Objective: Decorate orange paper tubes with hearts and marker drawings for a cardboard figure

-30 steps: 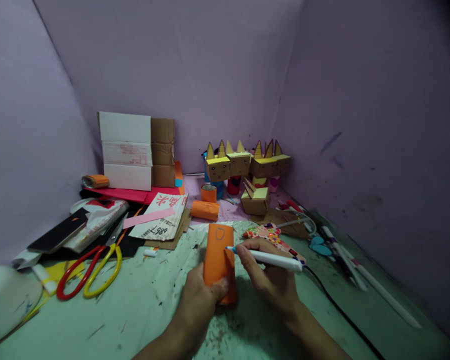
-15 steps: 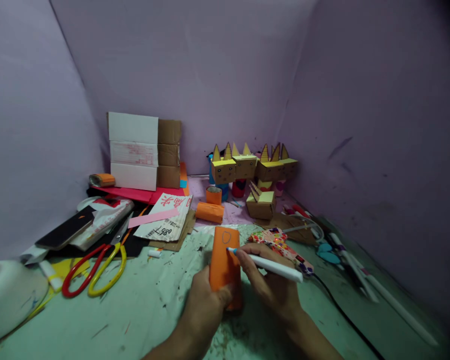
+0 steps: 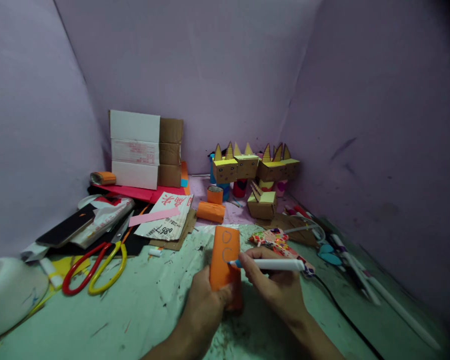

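An orange paper-covered tube (image 3: 224, 255) lies on the green mat in front of me, with two small circles drawn on its upper side. My left hand (image 3: 206, 302) is closed round the tube's near end and holds it steady. My right hand (image 3: 275, 285) pinches a white marker pen (image 3: 275, 264) with a blue tip. The tip touches the tube just below the second circle.
Red and yellow scissors (image 3: 93, 267) lie to the left, beside papers, a phone (image 3: 65, 227) and a white bowl (image 3: 7, 292). Behind stand folded cardboard (image 3: 146, 150), more orange tubes (image 3: 210, 211) and several eared cardboard box figures (image 3: 253, 167). A patterned glue gun (image 3: 281, 242) and pens (image 3: 354, 272) lie right.
A second circle has appeared on the tube below the first. The pen tip has moved down the tube toward me, and the pen now lies more level.
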Demonstrator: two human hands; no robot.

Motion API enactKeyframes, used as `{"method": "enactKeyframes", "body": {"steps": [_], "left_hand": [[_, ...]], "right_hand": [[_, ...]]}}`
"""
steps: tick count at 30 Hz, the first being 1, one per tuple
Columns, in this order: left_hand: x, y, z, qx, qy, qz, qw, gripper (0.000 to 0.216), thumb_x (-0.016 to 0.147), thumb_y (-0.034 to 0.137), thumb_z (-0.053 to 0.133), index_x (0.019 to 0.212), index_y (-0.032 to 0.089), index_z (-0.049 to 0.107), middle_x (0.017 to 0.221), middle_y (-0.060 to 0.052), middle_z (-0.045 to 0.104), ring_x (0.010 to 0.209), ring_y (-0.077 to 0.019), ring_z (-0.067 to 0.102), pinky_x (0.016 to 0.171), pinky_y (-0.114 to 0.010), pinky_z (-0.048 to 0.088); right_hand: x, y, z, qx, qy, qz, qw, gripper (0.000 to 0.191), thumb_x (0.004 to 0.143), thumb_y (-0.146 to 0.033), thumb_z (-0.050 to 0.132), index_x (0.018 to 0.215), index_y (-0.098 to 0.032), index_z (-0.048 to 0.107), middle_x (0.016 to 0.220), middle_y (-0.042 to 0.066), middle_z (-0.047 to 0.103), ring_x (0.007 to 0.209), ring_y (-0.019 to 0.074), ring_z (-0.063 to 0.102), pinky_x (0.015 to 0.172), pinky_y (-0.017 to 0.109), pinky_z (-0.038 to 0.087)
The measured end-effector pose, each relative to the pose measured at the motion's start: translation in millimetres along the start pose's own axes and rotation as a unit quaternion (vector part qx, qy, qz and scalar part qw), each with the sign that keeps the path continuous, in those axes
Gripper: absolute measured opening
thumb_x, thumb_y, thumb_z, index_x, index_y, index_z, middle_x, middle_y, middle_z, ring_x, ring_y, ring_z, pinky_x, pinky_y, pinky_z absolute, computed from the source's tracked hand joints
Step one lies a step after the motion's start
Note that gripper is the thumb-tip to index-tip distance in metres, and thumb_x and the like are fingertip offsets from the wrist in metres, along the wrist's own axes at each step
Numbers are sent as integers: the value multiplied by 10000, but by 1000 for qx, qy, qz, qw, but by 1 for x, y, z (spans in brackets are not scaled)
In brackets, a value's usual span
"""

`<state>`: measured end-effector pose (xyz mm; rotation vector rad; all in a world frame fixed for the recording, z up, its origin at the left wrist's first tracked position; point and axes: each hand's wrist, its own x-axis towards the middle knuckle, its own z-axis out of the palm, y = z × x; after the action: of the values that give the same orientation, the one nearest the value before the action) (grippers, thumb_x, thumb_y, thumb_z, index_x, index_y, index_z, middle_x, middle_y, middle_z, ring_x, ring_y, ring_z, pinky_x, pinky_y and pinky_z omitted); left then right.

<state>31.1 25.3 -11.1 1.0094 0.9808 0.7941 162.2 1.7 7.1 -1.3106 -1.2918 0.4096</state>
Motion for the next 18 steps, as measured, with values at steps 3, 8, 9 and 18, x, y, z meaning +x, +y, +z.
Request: {"method": "enactKeyframes", "body": {"steps": [3, 8, 9, 18], "left_hand": [[0, -2, -1, -2, -2, -2, 1000, 390, 561, 336, 748, 860, 108, 647, 697, -43, 603, 619, -159, 485, 557, -255, 403], [-2, 0, -3, 8, -22, 19, 1000, 397, 610, 334, 732, 913, 99, 632, 732, -48, 607, 639, -157, 477, 573, -257, 399], [-2, -1, -4, 10, -19, 21, 1000, 391, 606, 327, 735, 907, 100, 632, 742, -53, 617, 645, -161, 483, 577, -260, 403], [0, -4, -3, -53, -23, -3, 998, 436, 602, 314, 771, 953, 93, 634, 763, -66, 641, 652, -177, 562, 591, -287, 472]], "right_hand": [[3, 0, -2, -8, 31, 34, 999, 273, 794, -365, 625, 593, -182, 648, 458, -11, 594, 411, 120, 524, 395, 210, 384], [8, -3, -3, 7, 43, 27, 999, 278, 790, -372, 625, 595, -176, 649, 470, -7, 582, 418, 122, 508, 384, 216, 369], [8, -4, -3, 8, 40, 21, 999, 270, 796, -367, 624, 608, -175, 657, 482, -5, 589, 429, 124, 516, 392, 217, 378], [9, 10, -5, 105, 89, 76, 988, 282, 820, -441, 626, 953, -200, 691, 697, 25, 684, 616, 176, 637, 594, 298, 528]]}}
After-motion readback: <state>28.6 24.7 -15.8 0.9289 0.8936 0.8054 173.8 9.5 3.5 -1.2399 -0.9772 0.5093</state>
